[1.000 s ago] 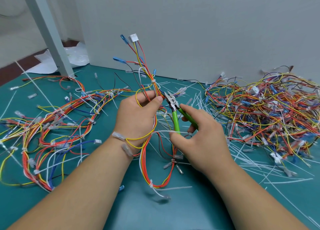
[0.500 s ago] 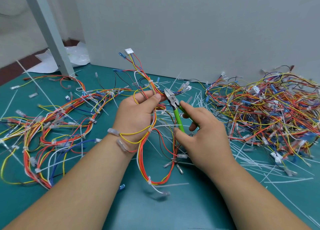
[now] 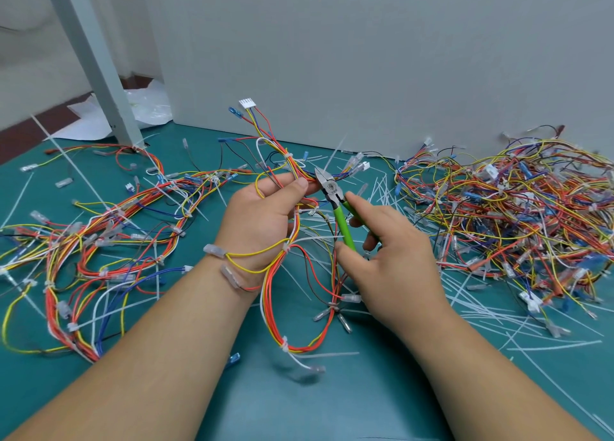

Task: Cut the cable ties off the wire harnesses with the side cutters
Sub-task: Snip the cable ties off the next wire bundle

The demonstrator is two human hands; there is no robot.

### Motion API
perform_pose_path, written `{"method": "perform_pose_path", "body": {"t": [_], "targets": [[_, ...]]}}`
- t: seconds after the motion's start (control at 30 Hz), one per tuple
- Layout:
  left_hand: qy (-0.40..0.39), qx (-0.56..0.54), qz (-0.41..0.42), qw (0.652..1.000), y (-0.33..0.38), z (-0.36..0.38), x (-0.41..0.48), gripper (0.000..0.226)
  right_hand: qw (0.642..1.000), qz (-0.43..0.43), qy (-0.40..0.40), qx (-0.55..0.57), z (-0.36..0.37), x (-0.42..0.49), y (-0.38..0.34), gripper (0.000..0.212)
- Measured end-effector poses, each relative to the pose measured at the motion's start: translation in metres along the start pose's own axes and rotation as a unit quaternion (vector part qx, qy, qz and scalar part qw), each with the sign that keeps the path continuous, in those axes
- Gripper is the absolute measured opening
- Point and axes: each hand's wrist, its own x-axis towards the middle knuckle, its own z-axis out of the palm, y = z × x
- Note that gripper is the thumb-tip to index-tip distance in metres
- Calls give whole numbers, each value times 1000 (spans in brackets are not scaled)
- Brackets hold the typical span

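Note:
My left hand (image 3: 262, 217) pinches a wire harness (image 3: 275, 148) of red, yellow, orange and blue wires; one end with a white connector sticks up, the rest loops down over my wrist to the mat. White cable ties (image 3: 287, 155) bind it at several spots. My right hand (image 3: 388, 257) grips the green-handled side cutters (image 3: 335, 201). Their steel jaws point up and left, right beside my left thumb and the bundle.
A teal mat (image 3: 299, 400) covers the table. Tied harnesses (image 3: 99, 234) sprawl on the left. A big tangle of loose wires (image 3: 515, 208) fills the right. Cut white ties (image 3: 481, 311) litter the middle and right. A grey wall (image 3: 365, 58) and a post (image 3: 96, 68) stand behind.
The harness end with the white connector has dropped lower and tilted. The cutters' jaws have moved up closer to the bundle at my left thumb.

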Motion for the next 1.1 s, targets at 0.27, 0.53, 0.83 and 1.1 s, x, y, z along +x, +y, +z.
{"method": "perform_pose_path", "body": {"t": [0.27, 0.53, 0.83, 1.1], "targets": [[2, -2, -3, 1000, 1, 1, -1, 13, 1000, 8, -9, 22, 0, 1, 1, 63], [3, -18, -6, 1000, 1, 1, -1, 15, 998, 22, -25, 44, 0, 1, 3, 61], [23, -5, -11, 1000, -1, -3, 2, 15, 917, 203, 16, 343, -4, 10, -2, 64], [-24, 71, -19, 997, -2, -2, -2, 15, 753, 239, -153, 593, -10, 10, -4, 69]]}}
